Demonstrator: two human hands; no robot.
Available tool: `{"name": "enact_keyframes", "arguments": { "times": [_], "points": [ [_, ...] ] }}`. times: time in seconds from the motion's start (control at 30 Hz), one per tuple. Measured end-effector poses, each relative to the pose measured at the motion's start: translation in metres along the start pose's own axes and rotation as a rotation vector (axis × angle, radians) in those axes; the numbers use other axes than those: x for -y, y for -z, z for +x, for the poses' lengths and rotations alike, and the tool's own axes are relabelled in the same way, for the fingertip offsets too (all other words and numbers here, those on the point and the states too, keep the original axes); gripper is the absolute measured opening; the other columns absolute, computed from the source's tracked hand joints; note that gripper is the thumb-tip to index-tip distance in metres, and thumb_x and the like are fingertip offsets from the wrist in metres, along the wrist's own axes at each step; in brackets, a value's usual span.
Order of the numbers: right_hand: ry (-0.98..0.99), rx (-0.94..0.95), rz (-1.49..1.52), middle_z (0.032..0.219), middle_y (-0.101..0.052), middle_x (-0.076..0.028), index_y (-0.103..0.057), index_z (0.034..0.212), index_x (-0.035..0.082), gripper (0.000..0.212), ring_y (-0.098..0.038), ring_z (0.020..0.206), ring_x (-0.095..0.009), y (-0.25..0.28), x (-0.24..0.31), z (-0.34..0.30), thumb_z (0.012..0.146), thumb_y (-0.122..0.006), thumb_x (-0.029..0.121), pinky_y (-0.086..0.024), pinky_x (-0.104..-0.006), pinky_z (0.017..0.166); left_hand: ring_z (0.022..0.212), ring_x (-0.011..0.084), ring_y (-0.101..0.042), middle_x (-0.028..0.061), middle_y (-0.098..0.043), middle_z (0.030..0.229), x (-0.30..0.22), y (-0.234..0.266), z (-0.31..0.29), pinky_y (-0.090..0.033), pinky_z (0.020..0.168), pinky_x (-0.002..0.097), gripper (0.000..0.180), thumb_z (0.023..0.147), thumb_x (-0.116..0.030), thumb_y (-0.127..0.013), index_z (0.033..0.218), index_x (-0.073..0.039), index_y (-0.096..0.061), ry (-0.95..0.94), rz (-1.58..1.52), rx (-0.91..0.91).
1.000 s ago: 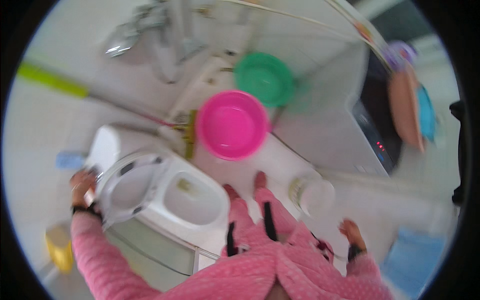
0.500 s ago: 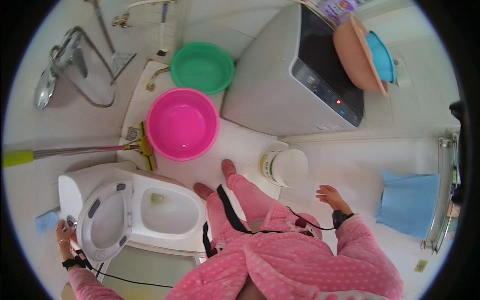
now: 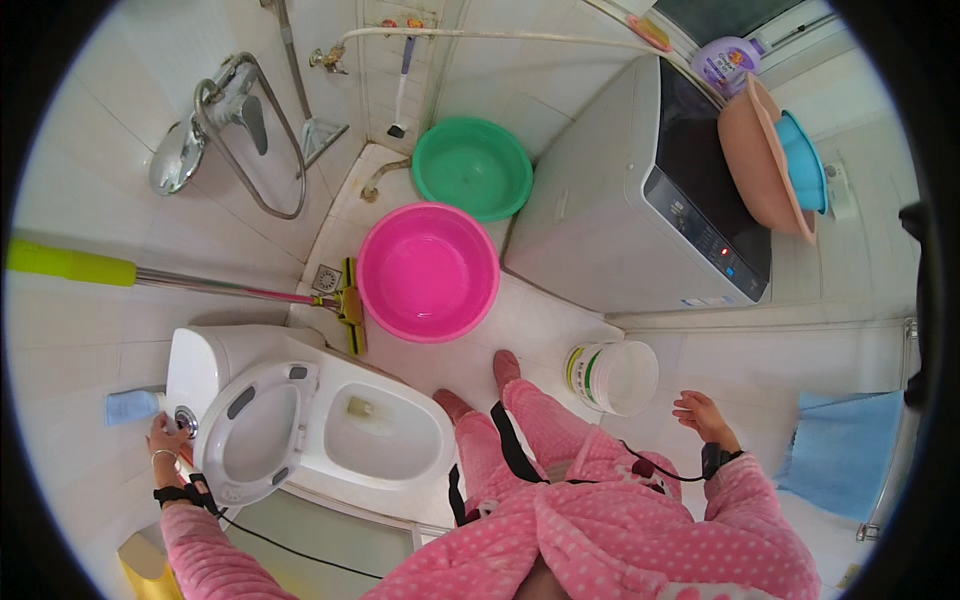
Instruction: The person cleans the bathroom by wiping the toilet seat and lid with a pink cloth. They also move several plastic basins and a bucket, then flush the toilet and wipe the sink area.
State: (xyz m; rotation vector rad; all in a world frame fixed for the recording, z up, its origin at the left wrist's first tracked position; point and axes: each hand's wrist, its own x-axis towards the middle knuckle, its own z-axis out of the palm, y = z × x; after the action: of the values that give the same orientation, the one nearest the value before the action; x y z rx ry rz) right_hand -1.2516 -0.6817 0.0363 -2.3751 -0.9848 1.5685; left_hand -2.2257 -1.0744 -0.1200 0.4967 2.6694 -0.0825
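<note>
My left hand (image 3: 167, 440) is at the round chrome flush button (image 3: 186, 420) on top of the white toilet tank (image 3: 193, 362). Its fingers reach out and touch the button, and nothing shows in its grip. The toilet seat and lid (image 3: 254, 434) stand raised against the tank. Inside the toilet bowl (image 3: 385, 430) there is a yellowish patch near the back. Out to the right, my right hand (image 3: 703, 416) hangs in the air with fingers apart, holding nothing. A white bucket (image 3: 632, 378) stands on the floor just left of it.
Ahead lie a pink basin (image 3: 428, 272) and a green basin (image 3: 472, 168), beside a grey washing machine (image 3: 590, 200). A mop (image 3: 220, 286) leans across the left wall. Blue cloth (image 3: 840, 455) hangs at the right. A light blue container (image 3: 131, 407) sits by the tank.
The whole view has shifted, so the room sits farther right and lower in the picture. My left hand stays at the flush button, and my right hand still hangs free.
</note>
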Motion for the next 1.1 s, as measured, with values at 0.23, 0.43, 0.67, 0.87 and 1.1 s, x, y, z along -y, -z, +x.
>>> {"name": "enact_keyframes", "arguments": {
  "times": [0.23, 0.43, 0.67, 0.87, 1.1],
  "points": [
    [-0.003, 0.079, 0.060, 0.106, -0.061, -0.008, -0.046, 0.123, 0.008, 0.040, -0.062, 0.090, -0.018, 0.003, -0.021, 0.021, 0.089, -0.054, 0.026, -0.048, -0.0298, 0.074, 0.122, 0.0289, -0.044, 0.0205, -0.047, 0.130, 0.058, 0.023, -0.018, -0.034, 0.102, 0.0362, 0.068, 0.071, -0.013, -0.071, 0.129, 0.006, -0.041, -0.240, -0.286, 0.010],
    [0.057, 0.139, 0.158, 0.106, -0.061, -0.008, -0.049, 0.119, 0.008, 0.034, -0.062, 0.089, -0.018, -0.010, -0.034, 0.043, 0.090, -0.054, 0.024, -0.049, -0.0293, 0.074, 0.110, 0.0285, -0.054, 0.0184, -0.058, 0.116, 0.024, 0.055, -0.083, -0.040, 0.096, 0.0372, 0.047, 0.082, -0.019, -0.064, 0.121, 0.004, -0.051, -0.219, -0.415, -0.256],
    [-0.022, 0.091, 0.321, 0.107, -0.060, -0.008, -0.049, 0.118, 0.008, 0.033, -0.061, 0.093, -0.019, 0.013, -0.080, 0.053, 0.090, -0.053, 0.024, -0.049, -0.0300, 0.075, 0.104, 0.0251, -0.056, 0.0166, -0.059, 0.114, -0.064, 0.033, -0.188, -0.041, 0.092, 0.0327, 0.044, 0.089, -0.030, -0.056, 0.116, 0.004, -0.055, -0.269, -0.519, -0.348],
    [-0.011, 0.064, 0.547, 0.107, -0.060, -0.008, -0.048, 0.119, 0.007, 0.035, -0.061, 0.094, -0.021, 0.047, -0.094, 0.071, 0.089, -0.055, 0.023, -0.049, -0.0297, 0.076, 0.100, 0.0241, -0.060, 0.0136, -0.059, 0.116, -0.156, 0.005, -0.299, -0.048, 0.081, 0.0338, 0.050, 0.088, -0.035, -0.055, 0.128, -0.005, -0.048, -0.205, -0.027, -0.243],
    [0.311, 0.011, 0.427, 0.099, -0.062, -0.008, -0.052, 0.115, 0.002, 0.029, -0.061, 0.083, -0.016, 0.102, -0.055, 0.129, 0.091, -0.053, 0.018, -0.049, -0.0268, 0.074, 0.093, 0.0277, -0.058, 0.0200, -0.058, 0.111, -0.257, -0.108, -0.355, -0.050, 0.073, 0.0342, 0.051, 0.084, -0.033, -0.058, 0.120, 0.002, -0.051, -0.137, -0.598, -0.027]
  ]
}}
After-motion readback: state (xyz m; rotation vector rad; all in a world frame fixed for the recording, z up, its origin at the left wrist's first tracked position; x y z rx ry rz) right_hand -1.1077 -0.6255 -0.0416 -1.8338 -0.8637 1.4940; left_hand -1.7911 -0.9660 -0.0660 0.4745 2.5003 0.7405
